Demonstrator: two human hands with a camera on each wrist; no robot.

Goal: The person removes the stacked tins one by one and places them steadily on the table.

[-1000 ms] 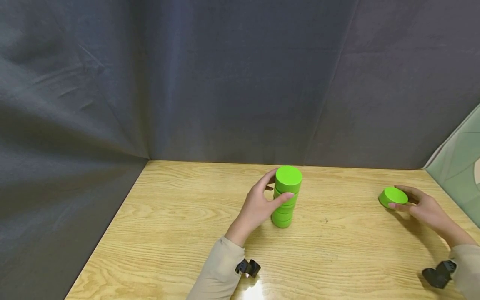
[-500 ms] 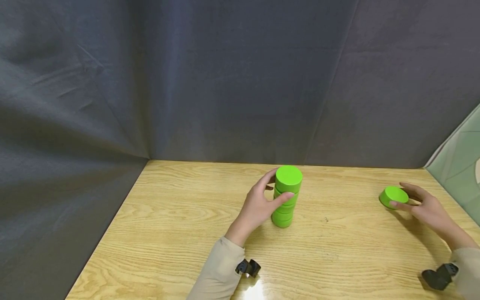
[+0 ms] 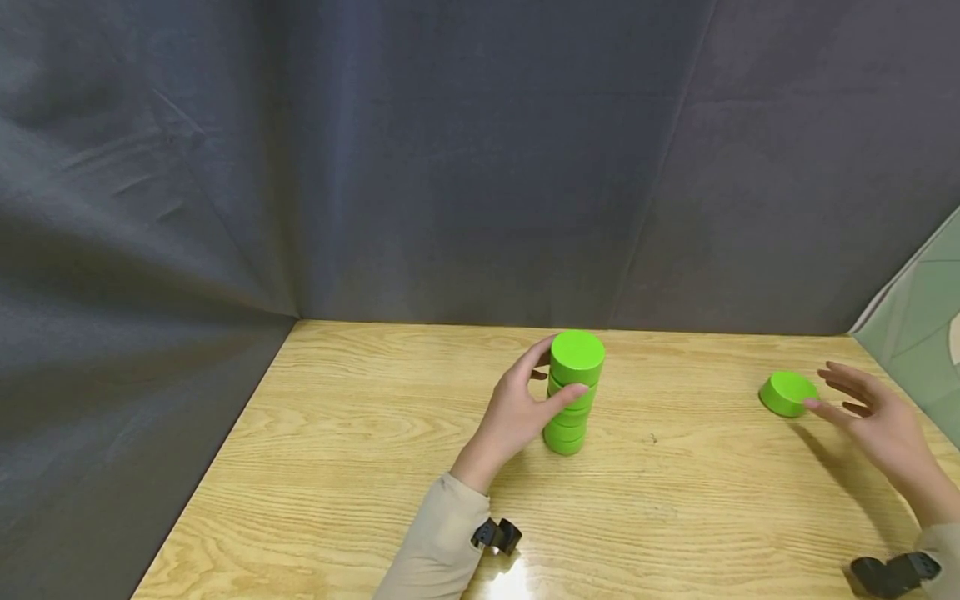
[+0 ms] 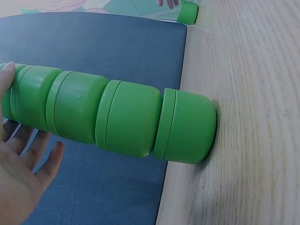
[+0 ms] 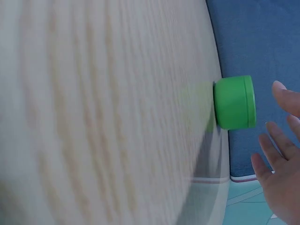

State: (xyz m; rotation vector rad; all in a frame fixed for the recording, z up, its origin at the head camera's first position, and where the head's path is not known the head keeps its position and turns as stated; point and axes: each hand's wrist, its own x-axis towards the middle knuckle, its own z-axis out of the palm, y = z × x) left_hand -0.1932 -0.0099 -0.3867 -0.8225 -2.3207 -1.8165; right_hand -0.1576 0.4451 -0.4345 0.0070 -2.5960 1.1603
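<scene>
In the head view, several green round containers with lids form an upright stack (image 3: pixel 567 432) near the middle of the wooden table. My left hand (image 3: pixel 517 410) holds the upper part of it, thumb in front and fingers behind. Seams between lids and bodies show along the stack (image 4: pixel 131 117) in the left wrist view, with the lowest container resting on the wood. One more green container (image 3: pixel 787 394) stands alone at the right. Beside it, raised off the table, is my right hand (image 3: pixel 881 421) with fingers spread. A gap separates the fingers from this container (image 5: pixel 233 103) in the right wrist view.
The wooden table (image 3: pixel 360 467) ends at a dark cloth screen (image 3: pixel 465 167) along its back, and another dark cloth hangs at the left. A pale green patterned surface (image 3: pixel 930 325) borders the right side. Each wrist carries a small black camera (image 3: pixel 498 536).
My right hand has let go of the lone green container and drawn back to the right, its fingers spreading. That container stays in almost the same place. My left hand and the stack have not moved.
</scene>
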